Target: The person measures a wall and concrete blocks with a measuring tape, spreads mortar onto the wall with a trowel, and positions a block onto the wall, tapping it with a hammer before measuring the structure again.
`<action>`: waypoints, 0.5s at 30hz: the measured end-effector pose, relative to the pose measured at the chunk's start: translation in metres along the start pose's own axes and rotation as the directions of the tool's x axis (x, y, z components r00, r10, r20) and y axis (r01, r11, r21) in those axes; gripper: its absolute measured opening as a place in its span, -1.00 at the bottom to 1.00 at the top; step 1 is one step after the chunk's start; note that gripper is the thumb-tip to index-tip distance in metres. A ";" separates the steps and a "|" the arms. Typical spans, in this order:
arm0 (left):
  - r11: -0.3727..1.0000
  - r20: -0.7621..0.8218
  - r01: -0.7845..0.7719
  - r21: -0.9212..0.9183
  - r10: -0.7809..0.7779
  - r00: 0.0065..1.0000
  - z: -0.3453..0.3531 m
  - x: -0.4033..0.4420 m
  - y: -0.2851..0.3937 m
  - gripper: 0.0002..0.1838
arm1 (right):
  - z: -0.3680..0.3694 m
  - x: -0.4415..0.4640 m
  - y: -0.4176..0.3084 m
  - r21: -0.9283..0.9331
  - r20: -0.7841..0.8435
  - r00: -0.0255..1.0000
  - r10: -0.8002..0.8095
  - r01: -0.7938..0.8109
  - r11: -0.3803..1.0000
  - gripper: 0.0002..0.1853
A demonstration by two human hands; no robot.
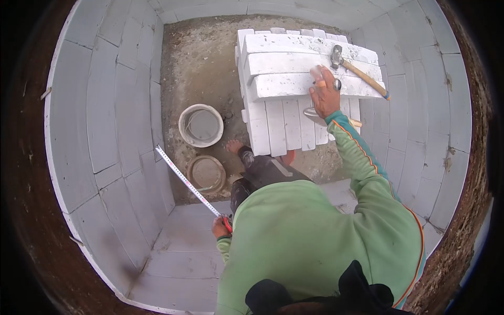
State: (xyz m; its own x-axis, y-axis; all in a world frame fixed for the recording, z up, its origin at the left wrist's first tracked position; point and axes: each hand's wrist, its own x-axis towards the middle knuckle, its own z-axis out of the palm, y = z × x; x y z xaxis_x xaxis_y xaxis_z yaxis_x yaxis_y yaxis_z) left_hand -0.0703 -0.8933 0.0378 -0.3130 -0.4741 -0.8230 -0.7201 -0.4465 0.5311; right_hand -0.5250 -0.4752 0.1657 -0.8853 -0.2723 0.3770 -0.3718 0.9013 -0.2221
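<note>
My left hand [220,228] is closed around a red tape measure [227,224] at the lower middle. Its white blade [188,184] runs out up and left, the tip near the left block wall. Over the front of the stacked white blocks [294,84] is my right hand [326,97], thumb apart from the fingers. The fingertips are blurred; an orange band-like patch and a small dark round thing show on the fingers. Just beyond that hand, a hammer [362,76] with a wooden handle lies on the top blocks. A trowel [315,114] lies below, partly hidden by my forearm.
Grey block walls [123,110] enclose me on all sides. A white bucket [201,125] with greyish contents and a brown round tub [206,174] stand on the dirty floor [205,58] at left. My bare foot [234,146] is close to the bucket.
</note>
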 end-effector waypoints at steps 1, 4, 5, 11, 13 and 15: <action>0.998 0.044 0.001 -0.067 0.002 0.999 -0.007 0.017 0.000 -0.84 | -0.006 0.010 0.032 -0.131 -0.092 0.992 0.087 -0.099 0.986 -0.36; 0.996 0.134 0.016 -0.083 -0.005 0.991 -0.015 0.035 0.028 -0.84 | -0.014 0.011 0.147 -0.615 0.062 0.821 0.568 -0.417 0.670 -0.34; 0.998 0.156 0.020 -0.059 -0.011 0.988 -0.018 0.036 0.037 -0.83 | -0.020 0.012 0.156 -0.642 0.115 0.799 0.590 -0.394 0.658 -0.38; 0.999 0.220 0.021 0.050 -0.031 0.975 -0.063 0.092 0.038 -0.82 | -0.085 -0.029 0.109 -0.435 0.232 0.794 0.562 -0.431 0.790 -0.58; 0.997 0.231 -0.037 0.070 0.020 0.973 -0.071 0.105 0.035 -0.80 | -0.087 -0.082 0.081 -0.370 0.120 0.818 0.562 -0.489 0.790 -0.60; 0.993 0.185 -0.055 0.106 0.035 0.982 -0.068 0.091 0.048 -0.81 | -0.082 -0.145 0.054 -0.172 0.174 0.753 0.634 -0.611 0.773 -0.60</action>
State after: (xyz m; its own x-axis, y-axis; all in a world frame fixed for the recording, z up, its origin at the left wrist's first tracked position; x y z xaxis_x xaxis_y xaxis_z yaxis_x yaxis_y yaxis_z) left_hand -0.0914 -1.0098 0.0017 -0.4473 -0.3409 -0.8269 -0.7630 -0.3369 0.5516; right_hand -0.3936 -0.3592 0.1724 -0.9512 0.3081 -0.0138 0.3018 0.9207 -0.2475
